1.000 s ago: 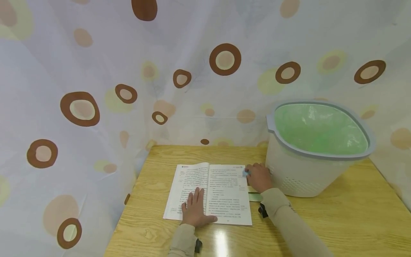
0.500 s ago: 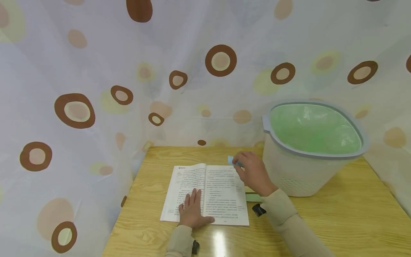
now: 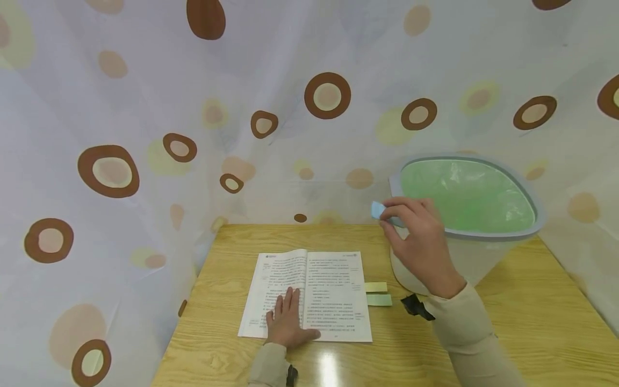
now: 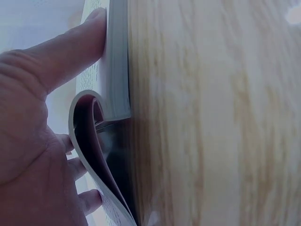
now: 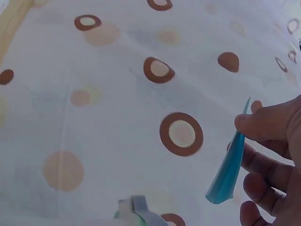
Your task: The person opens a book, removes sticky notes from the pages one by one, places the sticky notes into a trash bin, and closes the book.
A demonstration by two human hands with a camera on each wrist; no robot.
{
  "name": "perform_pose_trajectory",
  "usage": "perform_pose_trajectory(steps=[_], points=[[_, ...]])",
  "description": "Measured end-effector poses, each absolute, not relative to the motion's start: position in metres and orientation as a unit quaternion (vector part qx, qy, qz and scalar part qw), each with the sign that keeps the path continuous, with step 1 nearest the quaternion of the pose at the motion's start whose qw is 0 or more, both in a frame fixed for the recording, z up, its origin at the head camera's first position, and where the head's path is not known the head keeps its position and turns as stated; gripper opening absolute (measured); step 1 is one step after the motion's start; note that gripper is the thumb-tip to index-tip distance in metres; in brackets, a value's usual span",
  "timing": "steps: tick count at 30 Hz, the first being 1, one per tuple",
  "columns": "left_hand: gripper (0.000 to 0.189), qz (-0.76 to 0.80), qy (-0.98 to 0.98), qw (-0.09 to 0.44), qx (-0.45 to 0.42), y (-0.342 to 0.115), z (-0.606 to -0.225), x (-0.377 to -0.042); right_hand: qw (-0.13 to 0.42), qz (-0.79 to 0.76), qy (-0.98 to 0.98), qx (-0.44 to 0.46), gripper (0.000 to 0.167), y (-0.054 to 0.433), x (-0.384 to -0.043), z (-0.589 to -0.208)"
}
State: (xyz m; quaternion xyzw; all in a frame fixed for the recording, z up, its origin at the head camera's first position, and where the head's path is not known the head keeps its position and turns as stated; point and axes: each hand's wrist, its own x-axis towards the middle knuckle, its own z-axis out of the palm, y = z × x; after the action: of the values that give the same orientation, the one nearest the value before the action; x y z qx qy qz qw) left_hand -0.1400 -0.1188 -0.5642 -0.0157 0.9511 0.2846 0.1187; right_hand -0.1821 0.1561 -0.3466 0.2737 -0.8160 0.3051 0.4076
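An open book [image 3: 333, 290] lies on the wooden table with printed text on both pages. Across its lower part, near the spine, my left hand [image 3: 288, 325] rests with fingers spread; in the left wrist view the thumb [image 4: 70, 52] lies on one side of the spine and the other fingers on the other. My right hand [image 3: 423, 239] is raised in front of the basket, pinching a blue sticky note [image 3: 379, 210] between thumb and fingers. In the right wrist view the blue sticky note [image 5: 226, 169] looks curved. A yellow tab [image 3: 375, 287] and a green tab [image 3: 379, 300] stick out from the book's right edge.
A white basket [image 3: 488, 235] with a grey rim and green inside stands at the right back of the table [image 3: 203, 344]. Behind hangs a pale curtain [image 3: 290, 64] with brown and beige spots.
My right hand has left the book's right edge, first going up and left, then right and higher with the blue sticky note. The yellow tab shows fully now. My left hand stays on the book.
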Motion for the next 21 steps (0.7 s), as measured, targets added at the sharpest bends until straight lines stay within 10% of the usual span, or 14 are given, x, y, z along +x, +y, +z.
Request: perform_pose_trajectory(steps=[10,21], points=[[0.117,0.292,0.949,0.117,-0.014,-0.121,-0.564,-0.141,0.496,0.320,-0.791,0.158,0.017,0.223,-0.187,-0.313],[0.117,0.292,0.949,0.116,-0.016,-0.120,-0.567,-0.142,0.451,0.307,-0.832,0.104,0.014,0.253,-0.194,-0.323]])
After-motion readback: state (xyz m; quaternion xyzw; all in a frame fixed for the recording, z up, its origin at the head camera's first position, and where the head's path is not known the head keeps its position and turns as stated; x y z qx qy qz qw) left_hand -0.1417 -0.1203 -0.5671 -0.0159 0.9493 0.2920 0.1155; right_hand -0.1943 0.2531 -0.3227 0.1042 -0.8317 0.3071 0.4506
